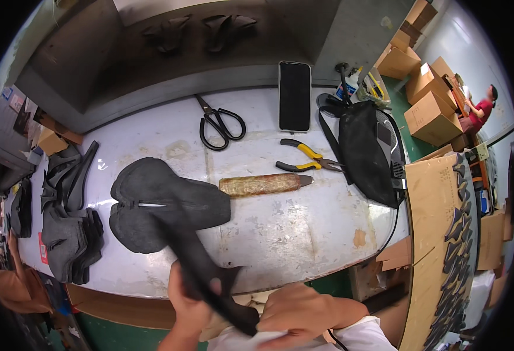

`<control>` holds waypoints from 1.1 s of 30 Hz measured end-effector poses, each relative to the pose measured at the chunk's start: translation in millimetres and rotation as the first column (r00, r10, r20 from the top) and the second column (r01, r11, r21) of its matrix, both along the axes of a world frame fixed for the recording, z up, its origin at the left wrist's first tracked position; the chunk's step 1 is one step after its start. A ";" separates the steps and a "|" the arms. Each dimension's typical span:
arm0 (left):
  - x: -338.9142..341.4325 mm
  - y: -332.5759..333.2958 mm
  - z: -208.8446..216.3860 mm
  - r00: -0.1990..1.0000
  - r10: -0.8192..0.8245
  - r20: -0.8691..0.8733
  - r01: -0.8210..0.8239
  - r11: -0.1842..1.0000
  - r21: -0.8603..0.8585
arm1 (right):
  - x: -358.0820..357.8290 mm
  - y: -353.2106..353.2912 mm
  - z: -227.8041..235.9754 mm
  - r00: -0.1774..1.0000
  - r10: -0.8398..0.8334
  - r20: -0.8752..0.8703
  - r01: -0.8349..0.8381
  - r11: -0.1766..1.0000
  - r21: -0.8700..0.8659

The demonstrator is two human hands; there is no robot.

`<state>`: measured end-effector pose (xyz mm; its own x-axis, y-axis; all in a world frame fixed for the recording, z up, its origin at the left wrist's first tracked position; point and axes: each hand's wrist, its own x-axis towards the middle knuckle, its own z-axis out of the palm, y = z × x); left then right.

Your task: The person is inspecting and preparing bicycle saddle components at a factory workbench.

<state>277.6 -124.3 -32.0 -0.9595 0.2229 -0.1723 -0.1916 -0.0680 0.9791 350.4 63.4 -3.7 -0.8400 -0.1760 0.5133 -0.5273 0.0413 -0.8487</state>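
Close to my body, my left hand [189, 296] is closed around a long black curved piece [201, 281], smeared by motion. My right hand [296, 311] has its fingers curled at the piece's lower end, gripping it there. Beyond them on the table lies a flat dark grey, saddle-shaped piece [169, 202] with a slit in it; the black piece's upper end passes over it. Touching its narrow end is a knife with a tape-wrapped handle [260, 185]. Farther back are black-handled scissors [219, 126] and yellow-and-black pliers [306, 157].
Stacked dark grey pieces [72, 240] sit at the table's left. A phone [295, 96] leans at the back, with a black bag [365, 152] to its right. A grey hood [204, 58] stands behind. Cardboard [426, 234] bearing dark pieces is at right; other people work farther off.
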 end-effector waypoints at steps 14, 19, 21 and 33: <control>9.4 0.1 3.5 0.731 -0.549 0.404 0.231 0.757 0.611 | -22.1 -15.2 -14.8 0.873 -0.446 0.198 0.396 0.885 0.244; 23.7 13.9 26.8 0.810 -0.480 0.338 0.234 0.792 0.564 | -22.1 -12.1 -6.8 0.851 -0.208 0.482 0.256 0.966 -0.035; 26.8 10.3 36.1 0.806 -0.465 0.366 0.295 0.852 0.432 | -18.7 -0.7 -0.8 0.846 -0.066 0.530 0.139 0.985 -0.100; 26.2 3.6 35.9 0.680 -0.565 0.467 0.553 0.814 0.178 | -13.0 10.9 -17.9 0.881 -0.233 0.413 0.145 0.962 0.233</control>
<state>303.8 -120.7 3.9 -0.4465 0.6996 -0.5579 -0.6386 0.1876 0.7463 337.4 74.4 -21.6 -0.9967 -0.0482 0.0645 -0.0757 0.2857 -0.9553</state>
